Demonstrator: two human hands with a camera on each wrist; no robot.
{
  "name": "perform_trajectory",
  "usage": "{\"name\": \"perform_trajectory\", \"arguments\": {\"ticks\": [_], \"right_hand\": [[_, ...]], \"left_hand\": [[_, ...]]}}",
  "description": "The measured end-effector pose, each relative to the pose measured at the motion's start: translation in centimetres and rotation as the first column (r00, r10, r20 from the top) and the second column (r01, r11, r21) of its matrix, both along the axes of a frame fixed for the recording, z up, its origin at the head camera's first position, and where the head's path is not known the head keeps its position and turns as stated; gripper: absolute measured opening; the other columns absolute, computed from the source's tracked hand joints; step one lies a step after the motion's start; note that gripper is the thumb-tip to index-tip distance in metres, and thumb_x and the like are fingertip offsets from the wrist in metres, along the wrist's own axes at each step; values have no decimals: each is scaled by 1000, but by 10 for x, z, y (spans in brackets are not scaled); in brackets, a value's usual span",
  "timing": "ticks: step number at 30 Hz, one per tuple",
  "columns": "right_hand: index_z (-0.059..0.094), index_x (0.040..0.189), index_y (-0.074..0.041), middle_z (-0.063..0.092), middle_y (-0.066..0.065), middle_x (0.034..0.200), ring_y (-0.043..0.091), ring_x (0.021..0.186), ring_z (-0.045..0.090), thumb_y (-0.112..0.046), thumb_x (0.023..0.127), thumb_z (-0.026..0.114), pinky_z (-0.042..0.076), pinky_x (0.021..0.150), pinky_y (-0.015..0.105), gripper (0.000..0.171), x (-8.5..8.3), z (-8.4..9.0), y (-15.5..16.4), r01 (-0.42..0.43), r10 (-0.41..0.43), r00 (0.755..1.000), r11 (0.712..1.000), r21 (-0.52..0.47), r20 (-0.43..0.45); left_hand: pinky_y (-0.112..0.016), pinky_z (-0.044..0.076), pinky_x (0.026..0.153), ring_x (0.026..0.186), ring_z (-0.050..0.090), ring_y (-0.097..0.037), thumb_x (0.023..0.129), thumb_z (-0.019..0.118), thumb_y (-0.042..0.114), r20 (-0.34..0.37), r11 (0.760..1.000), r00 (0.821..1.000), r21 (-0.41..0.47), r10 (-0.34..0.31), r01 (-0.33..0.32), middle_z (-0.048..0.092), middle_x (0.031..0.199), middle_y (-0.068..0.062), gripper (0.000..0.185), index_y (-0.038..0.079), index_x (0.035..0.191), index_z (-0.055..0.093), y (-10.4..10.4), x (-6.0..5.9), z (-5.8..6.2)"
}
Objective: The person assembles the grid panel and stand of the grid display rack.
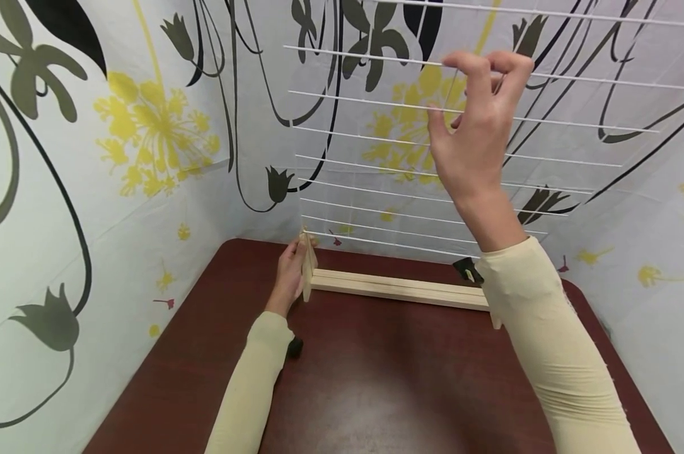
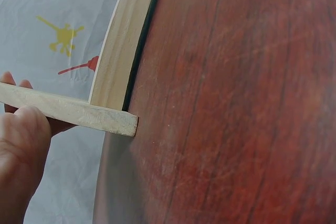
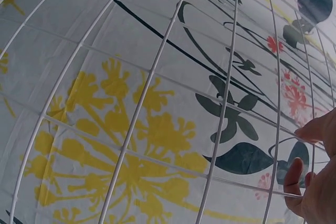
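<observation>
Head view is showing the right hand (image 1: 480, 120) half-curled, thumb and fingers hooking neighbouring wires of the white grid (image 1: 364, 55), which is standing over the wooden stand (image 1: 398, 289) toward the table's (image 1: 364, 378) far end. Beyond, the left hand (image 1: 289, 272) is gripping the stand's upright (image 1: 307, 277), thumb opposing fingers. Were either grip loosening or pulling unevenly, the grid might be tipping and twisting the stand. No container is showing.

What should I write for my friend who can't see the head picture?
A person's left hand holds one end of a wooden stand on a brown table, while the right hand grips a white wire grid. Behind are flowery walls.
</observation>
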State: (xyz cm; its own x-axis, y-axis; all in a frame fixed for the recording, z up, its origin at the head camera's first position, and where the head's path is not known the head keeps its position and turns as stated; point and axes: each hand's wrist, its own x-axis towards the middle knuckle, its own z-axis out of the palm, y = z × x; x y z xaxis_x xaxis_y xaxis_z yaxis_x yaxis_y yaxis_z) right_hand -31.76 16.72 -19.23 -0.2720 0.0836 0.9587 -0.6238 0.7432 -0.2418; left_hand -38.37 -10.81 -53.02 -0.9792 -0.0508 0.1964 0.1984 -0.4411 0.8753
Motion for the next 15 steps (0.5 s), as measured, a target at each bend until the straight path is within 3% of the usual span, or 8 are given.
{"name": "perform_trajectory", "arguments": {"ticks": [7, 12, 15], "right_hand": [[64, 132, -17, 23, -15, 124, -9, 96, 31, 3, 88, 67, 40, 68, 15, 49, -1, 3, 0, 6, -6, 1000, 1000, 5, 6], [64, 134, -18, 26, -12, 127, -9, 97, 30, 1, 90, 68, 39, 69, 17, 48, -2, 2, 1, 15, -15, 1000, 1000, 10, 11], [63, 134, -19, 28, -10, 128, -9, 98, 30, 1, 91, 69, 39, 69, 17, 49, -3, 1, 2, 20, -20, 1000, 1000, 13, 17]], "left_hand": [[-29, 54, 77, 99, 56, -24, 102, 60, 42, -9, 1000, 1000, 7, -10, 10, 72, 108, 4, 66, -10, 143, 52, -1, 0, 1], [-42, 56, 91, 104, 61, -16, 101, 59, 46, 3, 999, 1000, -33, 11, -11, 72, 111, 5, 67, -6, 143, 54, -2, 0, 0], [-41, 57, 89, 104, 62, -16, 100, 59, 47, 10, 999, 1000, -41, 11, -10, 73, 111, 6, 72, -9, 145, 50, -2, 0, -1]]}}
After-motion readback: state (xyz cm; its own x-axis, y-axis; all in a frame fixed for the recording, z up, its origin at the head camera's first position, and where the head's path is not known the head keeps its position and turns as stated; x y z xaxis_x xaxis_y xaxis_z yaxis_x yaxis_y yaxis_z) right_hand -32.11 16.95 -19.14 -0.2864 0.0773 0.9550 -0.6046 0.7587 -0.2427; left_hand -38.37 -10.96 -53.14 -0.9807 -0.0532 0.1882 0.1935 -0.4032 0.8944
